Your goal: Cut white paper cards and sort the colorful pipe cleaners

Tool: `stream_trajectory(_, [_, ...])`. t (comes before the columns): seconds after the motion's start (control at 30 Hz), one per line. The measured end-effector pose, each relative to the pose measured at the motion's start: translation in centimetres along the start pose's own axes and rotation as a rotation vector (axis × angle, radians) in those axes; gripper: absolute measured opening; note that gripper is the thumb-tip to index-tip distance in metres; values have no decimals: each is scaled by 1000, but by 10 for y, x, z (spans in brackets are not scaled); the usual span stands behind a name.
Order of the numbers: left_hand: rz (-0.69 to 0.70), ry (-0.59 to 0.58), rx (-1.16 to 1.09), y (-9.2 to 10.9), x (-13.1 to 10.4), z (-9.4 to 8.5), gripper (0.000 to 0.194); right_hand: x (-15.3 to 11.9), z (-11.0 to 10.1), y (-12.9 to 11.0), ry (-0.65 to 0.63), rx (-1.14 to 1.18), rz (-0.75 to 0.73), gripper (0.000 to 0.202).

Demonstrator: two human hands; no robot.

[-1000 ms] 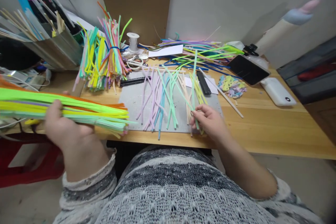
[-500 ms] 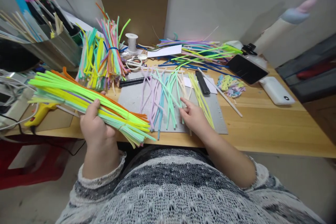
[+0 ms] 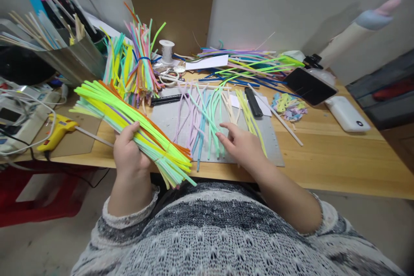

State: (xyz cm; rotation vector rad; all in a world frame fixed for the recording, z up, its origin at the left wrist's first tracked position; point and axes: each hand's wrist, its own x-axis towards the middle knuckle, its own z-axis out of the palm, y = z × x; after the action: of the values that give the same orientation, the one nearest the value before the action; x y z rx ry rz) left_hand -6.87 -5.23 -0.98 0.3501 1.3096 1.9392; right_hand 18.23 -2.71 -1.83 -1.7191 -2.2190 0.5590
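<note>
While seated at desk: long light wooden desk [image 3: 339,155] spanning the view, crowded with craft supplies.
Mat: grey rectangular cutting mat [image 3: 168,116] at the near edge, serving as work surface.
Bundle: thick banded bundle of neon green, yellow and orange pipe cleaners [image 3: 129,123], slanting over the desk edge, likely kept aloft as a supply.
Loose stems: pastel purple, blue and mint pipe cleaners [image 3: 200,116] fanned side by side on the mat, seemingly grouped by colour.
Left hand [image 3: 129,155]: wrapped firmly around the bundle.
Right hand [image 3: 241,146]: loosely spread, forefinger extended, touching the mint stems.
</note>
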Motion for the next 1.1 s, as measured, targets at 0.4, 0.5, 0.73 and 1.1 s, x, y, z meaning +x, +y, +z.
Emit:
stream_trajectory(0.4, [-63,86,-72,2,-9,10,25,56,10,-7,-7,-112,-367,31])
stream_trajectory(0.5, [-60,90,-90,0,-12,13,26,79,15,-15,-76,-146,-290,32])
stream_trajectory(0.73, [-98,0,-75,-4,-13,9,26,97,21,-12,-56,-91,-254,41])
stream_trajectory(1.1, [-52,-227,-163,-3,-14,25,21,82,4,-16,101,137,-180,27])
